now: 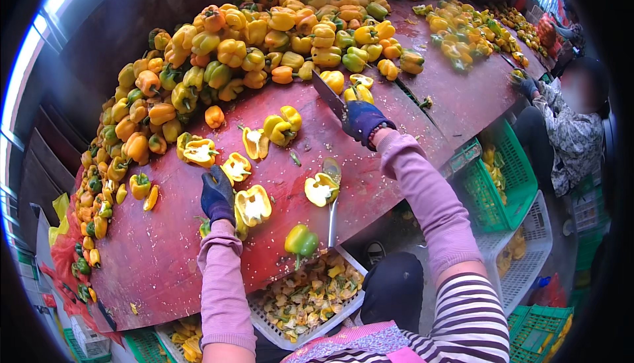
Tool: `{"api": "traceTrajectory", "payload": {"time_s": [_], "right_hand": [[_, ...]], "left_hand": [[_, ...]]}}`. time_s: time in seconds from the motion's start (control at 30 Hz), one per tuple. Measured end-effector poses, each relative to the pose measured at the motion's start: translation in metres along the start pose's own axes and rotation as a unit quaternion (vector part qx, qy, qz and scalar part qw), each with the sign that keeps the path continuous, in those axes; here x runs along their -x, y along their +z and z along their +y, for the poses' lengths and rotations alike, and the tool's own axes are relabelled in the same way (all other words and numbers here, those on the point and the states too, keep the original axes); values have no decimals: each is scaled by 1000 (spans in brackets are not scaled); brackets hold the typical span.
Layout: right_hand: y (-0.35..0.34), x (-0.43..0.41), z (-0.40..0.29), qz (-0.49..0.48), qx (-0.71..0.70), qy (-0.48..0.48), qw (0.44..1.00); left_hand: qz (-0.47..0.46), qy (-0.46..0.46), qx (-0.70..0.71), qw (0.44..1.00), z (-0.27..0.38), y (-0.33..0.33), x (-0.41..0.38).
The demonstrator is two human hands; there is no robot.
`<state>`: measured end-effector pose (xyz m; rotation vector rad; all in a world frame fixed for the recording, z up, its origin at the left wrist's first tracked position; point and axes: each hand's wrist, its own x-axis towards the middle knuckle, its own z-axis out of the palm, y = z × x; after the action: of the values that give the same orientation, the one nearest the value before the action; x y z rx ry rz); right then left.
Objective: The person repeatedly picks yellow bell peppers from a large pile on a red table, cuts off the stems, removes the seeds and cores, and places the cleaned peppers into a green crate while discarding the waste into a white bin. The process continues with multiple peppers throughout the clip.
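My right hand [364, 121], in a dark blue glove, grips a knife with a broad dark blade [328, 93]. The blade reaches toward whole yellow bell peppers [358, 94] at the front of a large heap. My left hand [217, 192], gloved too, rests by cut pepper halves; whether it holds anything I cannot tell. A halved yellow pepper [253, 205] lies right of it, another half [236, 167] just above. A metal spoon [333, 214] lies on the red table [292, 180] beside a further half [321, 189]. A green-yellow pepper [301, 241] sits near the front edge.
A white plastic crate [317, 336] of pepper cores and scraps stands below the table edge. Green crates [525, 165] and a white crate [537, 244] stand at the right. A co-worker [574, 130] in a patterned jacket works at the right. Red netting [69, 274] hangs at the left.
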<state>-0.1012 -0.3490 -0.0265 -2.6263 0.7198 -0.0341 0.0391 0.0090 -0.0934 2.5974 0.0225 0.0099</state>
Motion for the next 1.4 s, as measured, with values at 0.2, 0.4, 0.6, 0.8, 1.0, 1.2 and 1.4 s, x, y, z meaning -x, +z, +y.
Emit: {"api": "traceTrajectory", "payload": {"time_s": [0.2, 0.4, 0.6, 0.8, 1.0, 1.2, 1.4], "right_hand": [[-47, 70, 22, -98, -166, 130, 973], [-45, 43, 8, 116, -185, 46, 975], [-23, -39, -9, 192, 44, 81, 977], [-40, -10, -17, -129, -81, 176, 972], [-11, 84, 28, 139, 108, -25, 984], [9, 99, 114, 166, 260, 149, 940], [9, 135, 33, 300, 191, -67, 932]], "left_hand": [[-20, -10, 12, 1000, 12, -8, 5], [-24, -21, 12, 999, 9, -4, 1], [-33, -24, 17, 999, 13, -5, 2], [-17, -12, 11, 1000, 12, -5, 4], [-17, -14, 16, 1000, 8, -6, 4], [-49, -7, 10, 999, 11, 0, -2], [-39, 79, 58, 994, -18, -29, -12]]}}
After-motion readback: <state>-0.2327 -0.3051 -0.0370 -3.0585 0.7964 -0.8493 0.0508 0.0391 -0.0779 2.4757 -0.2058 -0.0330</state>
